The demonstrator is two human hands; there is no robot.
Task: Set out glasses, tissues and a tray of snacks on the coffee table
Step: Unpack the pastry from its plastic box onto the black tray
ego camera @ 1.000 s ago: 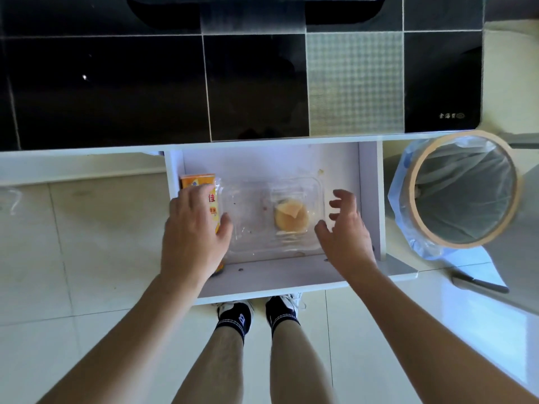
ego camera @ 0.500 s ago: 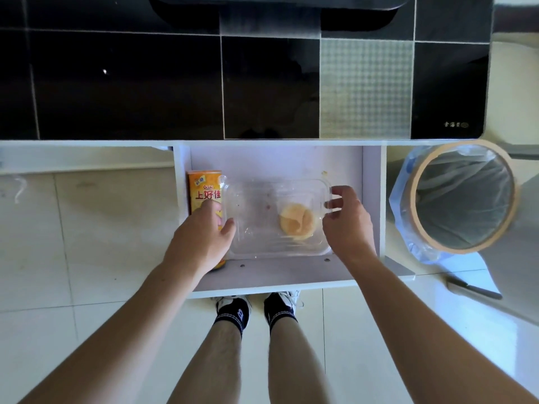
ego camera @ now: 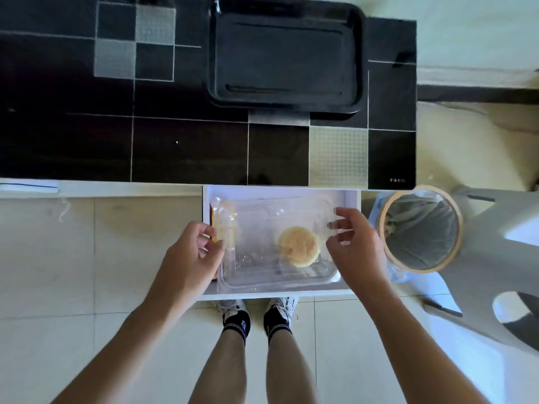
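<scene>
A clear plastic snack box with one round pastry inside is held over the open white drawer. My left hand pinches the box's left edge and my right hand grips its right edge. An orange snack pack lies at the drawer's left side, mostly hidden behind the box. A black tray with nothing in it sits on the black tiled coffee table beyond the drawer.
A round bin with a plastic liner stands right of the drawer. A pale curved seat is at the far right, with a pen-like object on the floor beside it. My feet stand just under the drawer front.
My left hand left the orange pack and took the box's left edge. Both hands raised the box in the drawer. The view tilted up, bringing the black tray into sight.
</scene>
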